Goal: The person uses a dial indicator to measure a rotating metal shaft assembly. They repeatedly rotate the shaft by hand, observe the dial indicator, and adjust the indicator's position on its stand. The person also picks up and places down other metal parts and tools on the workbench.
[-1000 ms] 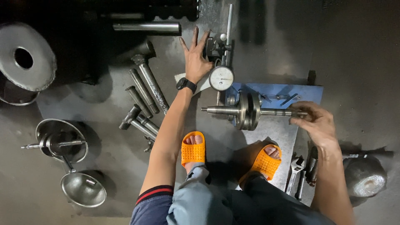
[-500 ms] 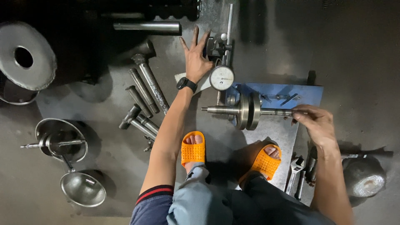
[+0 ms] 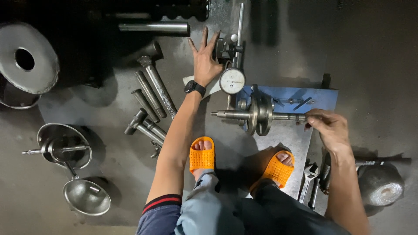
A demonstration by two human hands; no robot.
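We are pinching the crankshaft [image 3: 261,115] shaft end with our right hand [image 3: 331,128], fingers closed on it, while it is resting on the blue stand [image 3: 322,96]. Our left hand [image 3: 204,61] is lying open, steadying the dial gauge [image 3: 231,81] base; turning slowly should be keeping readings steady.

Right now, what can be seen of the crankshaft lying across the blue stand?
The crankshaft looks like bare grey steel: two round webs side by side at the middle, with a thin shaft running out to each side. It lies level across the blue stand. The right hand pinches its right shaft end; the left end is free. A dial gauge sits just above it, steadied near its base by the left hand.
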